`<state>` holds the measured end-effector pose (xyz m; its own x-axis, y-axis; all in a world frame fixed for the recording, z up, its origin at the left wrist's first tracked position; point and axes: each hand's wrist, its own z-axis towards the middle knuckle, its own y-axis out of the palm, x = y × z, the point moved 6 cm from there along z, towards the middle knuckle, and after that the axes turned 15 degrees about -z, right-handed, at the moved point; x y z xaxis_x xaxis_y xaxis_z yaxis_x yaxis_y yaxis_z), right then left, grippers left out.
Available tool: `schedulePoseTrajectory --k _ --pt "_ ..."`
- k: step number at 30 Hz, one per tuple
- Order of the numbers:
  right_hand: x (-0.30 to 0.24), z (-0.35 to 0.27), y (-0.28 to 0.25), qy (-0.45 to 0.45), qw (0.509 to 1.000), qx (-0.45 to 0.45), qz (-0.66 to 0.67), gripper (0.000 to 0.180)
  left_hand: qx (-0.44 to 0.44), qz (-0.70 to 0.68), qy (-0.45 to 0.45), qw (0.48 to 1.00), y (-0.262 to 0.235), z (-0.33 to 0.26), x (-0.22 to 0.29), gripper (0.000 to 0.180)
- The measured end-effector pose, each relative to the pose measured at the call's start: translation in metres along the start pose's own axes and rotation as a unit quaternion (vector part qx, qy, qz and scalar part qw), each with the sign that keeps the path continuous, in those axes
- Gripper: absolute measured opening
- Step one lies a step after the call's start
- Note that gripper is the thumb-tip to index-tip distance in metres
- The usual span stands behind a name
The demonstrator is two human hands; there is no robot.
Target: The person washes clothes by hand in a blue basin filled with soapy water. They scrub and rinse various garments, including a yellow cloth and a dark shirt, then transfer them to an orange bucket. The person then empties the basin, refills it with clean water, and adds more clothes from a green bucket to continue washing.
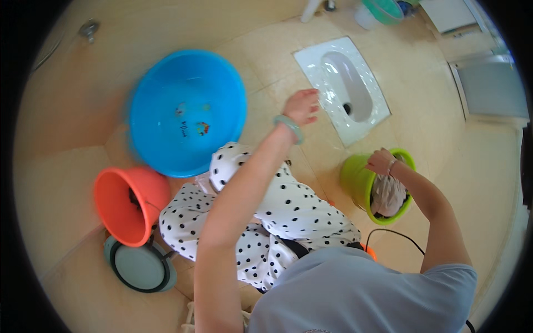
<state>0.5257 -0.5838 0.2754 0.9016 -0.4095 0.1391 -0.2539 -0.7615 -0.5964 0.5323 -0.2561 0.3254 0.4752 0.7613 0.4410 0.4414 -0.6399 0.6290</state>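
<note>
My left hand (302, 106) is held out past my knees with its fingers apart and nothing in it, between the blue basin and the squat toilet. A pale green bangle (289, 128) circles that wrist. On the right, my right hand (381, 161) is at the far left rim of a lime green bucket (355, 176), fingers bent and closed; what they grip is hidden. Just below this hand, a crumpled whitish bag or cloth (388, 195) lies inside the bucket, with something dark beside it. A large blue basin (161, 94) with small printed pictures stands at the left.
At the left stands a coral bucket (150, 186) with something dark inside, above a grey-green basin (139, 268). A white squat toilet (362, 125) is set in the tiled floor ahead. A black cord (395, 231) curves near the bucket. A green basket (384, 11) sits far back.
</note>
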Motion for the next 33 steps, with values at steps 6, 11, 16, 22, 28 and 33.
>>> schedulePoseTrajectory --k 6,11,16,22,28,33 --pt "0.004 0.014 0.014 0.025 0.990 0.103 0.095 0.028 0.045 0.099 0.120 0.987 -0.027 0.017 0.016 0.022" --pt "-0.001 0.024 0.026 0.033 0.991 -0.016 0.126 0.030 0.083 0.086 0.100 0.988 -0.046 0.014 0.020 0.019" --pt "0.005 0.044 0.041 0.009 0.992 -0.072 0.107 0.033 0.101 0.045 0.086 0.990 -0.052 0.005 0.022 0.019" --pt "-0.004 0.080 0.005 -0.035 0.994 -0.039 0.096 0.031 0.107 0.047 0.077 0.990 -0.059 0.005 0.021 0.019" --pt "-0.037 0.142 -0.114 -0.067 0.997 -0.002 0.041 0.034 0.114 0.072 0.068 0.988 -0.062 0.005 0.022 0.021" --pt "-0.058 0.197 -0.218 -0.061 0.997 0.014 0.042 0.027 0.152 0.073 0.070 0.983 -0.066 -0.004 0.025 0.019"
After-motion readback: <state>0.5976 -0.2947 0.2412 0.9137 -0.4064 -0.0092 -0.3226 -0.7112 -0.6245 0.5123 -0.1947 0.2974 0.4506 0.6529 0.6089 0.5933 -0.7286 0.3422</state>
